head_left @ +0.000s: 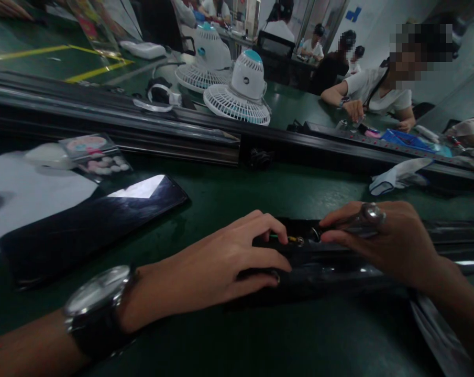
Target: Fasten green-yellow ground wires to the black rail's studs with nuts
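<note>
**Both hands on the long black strip**

Your left hand [229,262] lies flat on the long black strip [339,267]; its fingers [274,233] are spread, with the thumb pressed on the near edge. Your right hand [382,241] holds a thin silver tool [358,220]; its fingers are pressed together around the tool, and the tip sits at the small colored wires [287,239] in the open end of the strip. The strip lies on the green worktop [221,199] at 6 o'clock and runs off toward 3 o'clock.

It looks like you are working on the little parts at the strip's end; a good next move would need a steady left hand and a small, careful push of the tool tip, since the parts are tiny and dark.

At 9 o'clock lies a black phone [91,225] on a white sheet [28,193]; near 10 o'clock sits a clear pack of small pale pieces [95,154]. Two white fans [240,89] stand at 12 o'clock behind the dark rail [114,128]; a white glove [397,175] lies at 2 o'clock; another person [378,91] works across from you. Nothing lies between your hands and the strip; the dim light hides the small parts.
</note>
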`<move>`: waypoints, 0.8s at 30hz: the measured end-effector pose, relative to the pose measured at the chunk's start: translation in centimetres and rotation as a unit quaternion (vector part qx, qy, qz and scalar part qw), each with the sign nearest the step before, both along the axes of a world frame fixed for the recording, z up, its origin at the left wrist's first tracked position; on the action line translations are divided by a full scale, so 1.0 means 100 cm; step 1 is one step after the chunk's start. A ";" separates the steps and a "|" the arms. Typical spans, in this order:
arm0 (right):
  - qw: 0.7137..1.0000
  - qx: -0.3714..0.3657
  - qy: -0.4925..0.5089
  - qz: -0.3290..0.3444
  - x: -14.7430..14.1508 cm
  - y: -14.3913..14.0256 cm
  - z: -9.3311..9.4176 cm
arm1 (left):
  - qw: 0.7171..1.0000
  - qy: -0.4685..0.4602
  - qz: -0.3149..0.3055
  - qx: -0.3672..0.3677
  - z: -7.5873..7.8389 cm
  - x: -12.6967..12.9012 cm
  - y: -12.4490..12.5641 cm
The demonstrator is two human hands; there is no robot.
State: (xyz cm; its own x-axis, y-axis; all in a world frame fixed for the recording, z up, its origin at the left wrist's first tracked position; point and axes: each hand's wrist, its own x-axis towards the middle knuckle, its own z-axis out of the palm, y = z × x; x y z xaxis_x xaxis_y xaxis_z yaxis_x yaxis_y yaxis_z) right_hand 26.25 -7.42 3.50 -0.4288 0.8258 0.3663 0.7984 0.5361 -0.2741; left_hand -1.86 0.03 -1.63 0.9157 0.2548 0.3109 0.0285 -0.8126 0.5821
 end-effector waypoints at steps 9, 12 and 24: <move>0.999 0.021 -0.012 -0.036 -0.012 0.000 -0.015 | 0.998 -0.002 -0.004 0.069 -0.004 0.003 -0.002; 0.999 0.013 -0.019 -0.041 -0.012 -0.001 -0.019 | 0.997 -0.006 0.006 0.081 -0.004 0.004 -0.003; 0.993 -0.044 -0.051 0.097 0.002 0.000 -0.003 | 1.000 0.001 -0.022 0.003 0.002 0.002 0.001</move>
State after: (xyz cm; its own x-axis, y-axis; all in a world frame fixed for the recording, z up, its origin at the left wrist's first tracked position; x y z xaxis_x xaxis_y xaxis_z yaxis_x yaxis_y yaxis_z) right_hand 26.42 -7.46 3.23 -0.6145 0.7506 0.2429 0.7084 0.6605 -0.2487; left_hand -1.67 0.13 -1.39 0.9266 0.2131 0.3099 -0.0053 -0.8165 0.5773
